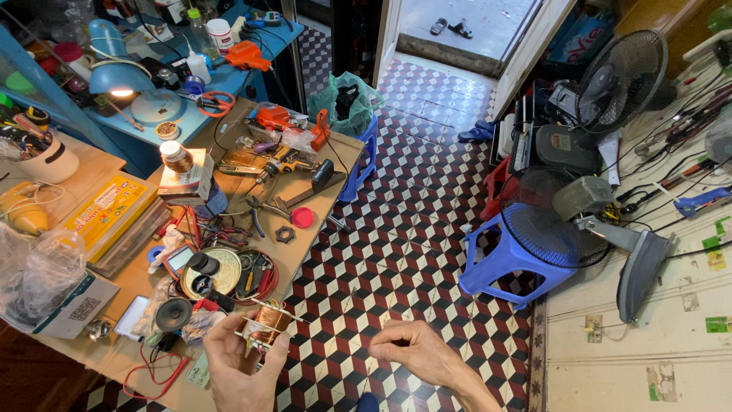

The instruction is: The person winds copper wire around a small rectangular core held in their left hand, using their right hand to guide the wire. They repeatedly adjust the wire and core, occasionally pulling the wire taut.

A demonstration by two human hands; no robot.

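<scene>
Left hand point(240, 366) fingers grip copper coil point(267, 324) steady near desk point(320, 206) edge; right hand point(415, 352) fingers pinched closed, apparently tensioning fine wire.

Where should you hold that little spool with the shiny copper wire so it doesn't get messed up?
Hold the copper coil by its pale end plates, coming from below as the left hand does. The plates look stiff and stick out past the winding, so fingers probably stay off the thin wire. The right hand sits apart from it, pinched shut.
</scene>
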